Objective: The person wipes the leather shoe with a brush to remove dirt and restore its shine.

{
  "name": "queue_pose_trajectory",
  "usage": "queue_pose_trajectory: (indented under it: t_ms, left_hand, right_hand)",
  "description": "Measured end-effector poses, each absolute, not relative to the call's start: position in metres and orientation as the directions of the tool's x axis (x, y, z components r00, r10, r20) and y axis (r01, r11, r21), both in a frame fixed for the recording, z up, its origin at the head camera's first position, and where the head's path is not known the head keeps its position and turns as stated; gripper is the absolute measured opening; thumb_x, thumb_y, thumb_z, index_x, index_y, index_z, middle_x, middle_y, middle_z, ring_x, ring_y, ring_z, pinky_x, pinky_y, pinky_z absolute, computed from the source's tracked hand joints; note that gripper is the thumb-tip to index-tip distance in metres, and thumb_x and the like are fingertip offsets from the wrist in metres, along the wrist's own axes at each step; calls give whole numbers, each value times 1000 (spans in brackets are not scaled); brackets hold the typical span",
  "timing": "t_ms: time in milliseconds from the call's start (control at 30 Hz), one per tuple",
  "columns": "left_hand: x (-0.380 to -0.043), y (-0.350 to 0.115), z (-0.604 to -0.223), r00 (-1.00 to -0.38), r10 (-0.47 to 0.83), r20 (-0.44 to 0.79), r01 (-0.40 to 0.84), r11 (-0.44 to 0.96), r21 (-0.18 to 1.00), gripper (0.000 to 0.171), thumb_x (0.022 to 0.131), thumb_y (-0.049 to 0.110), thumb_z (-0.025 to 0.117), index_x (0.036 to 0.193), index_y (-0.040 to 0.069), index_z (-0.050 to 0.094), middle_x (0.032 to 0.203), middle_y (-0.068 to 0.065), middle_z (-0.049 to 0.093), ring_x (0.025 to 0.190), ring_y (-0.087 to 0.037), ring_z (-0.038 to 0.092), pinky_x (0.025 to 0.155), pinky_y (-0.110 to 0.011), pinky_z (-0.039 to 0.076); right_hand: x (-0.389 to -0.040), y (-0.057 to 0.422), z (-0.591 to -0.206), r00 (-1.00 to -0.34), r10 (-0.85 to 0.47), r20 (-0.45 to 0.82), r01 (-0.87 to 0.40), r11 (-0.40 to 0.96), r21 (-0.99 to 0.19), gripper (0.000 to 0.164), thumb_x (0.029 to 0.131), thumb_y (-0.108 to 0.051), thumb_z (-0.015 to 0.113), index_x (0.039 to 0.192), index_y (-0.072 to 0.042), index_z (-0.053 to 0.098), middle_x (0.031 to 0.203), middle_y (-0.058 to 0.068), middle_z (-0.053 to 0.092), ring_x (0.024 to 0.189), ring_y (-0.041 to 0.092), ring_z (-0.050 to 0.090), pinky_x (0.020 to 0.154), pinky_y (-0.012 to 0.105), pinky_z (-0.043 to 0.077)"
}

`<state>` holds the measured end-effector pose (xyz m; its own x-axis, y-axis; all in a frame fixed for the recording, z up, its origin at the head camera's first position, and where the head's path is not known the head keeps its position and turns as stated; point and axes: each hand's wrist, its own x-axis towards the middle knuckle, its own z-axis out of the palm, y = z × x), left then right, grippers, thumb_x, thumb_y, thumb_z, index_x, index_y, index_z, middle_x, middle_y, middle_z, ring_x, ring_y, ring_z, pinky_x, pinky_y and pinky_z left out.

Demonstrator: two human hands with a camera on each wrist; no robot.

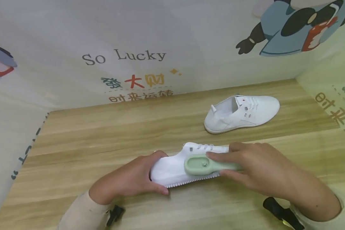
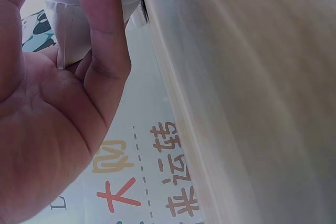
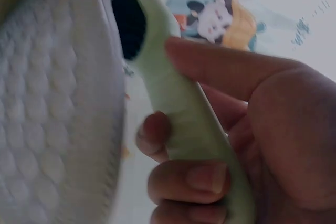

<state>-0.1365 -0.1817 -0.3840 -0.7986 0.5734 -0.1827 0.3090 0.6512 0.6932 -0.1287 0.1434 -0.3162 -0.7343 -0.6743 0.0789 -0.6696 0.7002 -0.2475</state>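
Note:
A white lace-up shoe (image 1: 172, 167) is tipped on its side, the textured sole (image 3: 52, 98) turned toward the person. My left hand (image 1: 139, 175) grips it by the heel, thumb near the sole edge. In the left wrist view the fingers curl round the heel (image 2: 71, 30). My right hand (image 1: 256, 166) holds a pale green brush (image 1: 199, 164) by its handle, the head lying against the shoe's side. Dark bristles (image 3: 128, 27) touch the shoe's upper near the sole edge in the right wrist view. The shoe's toe is hidden behind the right hand.
A second white shoe (image 1: 241, 113) stands upright farther back on the wood-grain tabletop (image 1: 103, 134), toe to the right. Printed sheets (image 1: 132, 28) with cartoon figures and lettering rise behind and at both sides. Black straps (image 1: 281, 212) are on both wrists.

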Motion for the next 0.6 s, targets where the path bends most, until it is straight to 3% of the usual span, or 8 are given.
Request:
queue_pose_trajectory:
  t_ms: [100, 600]
  left_hand:
    - [-138, -182, -384, -797, 577, -180, 312, 647, 695, 65, 65, 46, 84, 118, 36, 47, 96, 16, 61, 82, -3, 59, 77, -25, 47]
    - [-140, -182, -382, -790, 588, -172, 311, 627, 714, 67, 66, 45, 84, 120, 32, 47, 94, 14, 62, 80, -5, 60, 73, -25, 48]
  right_hand:
    - [-125, 133, -323, -717, -684, 134, -694, 685, -219, 43, 86, -40, 67, 128, -40, 58, 82, -7, 55, 57, 3, 40, 52, 22, 36]
    - [-119, 109, -340, -688, -682, 246, -722, 675, -148, 45, 87, -40, 66, 131, -39, 56, 78, -11, 46, 54, 1, 34, 47, 19, 28]
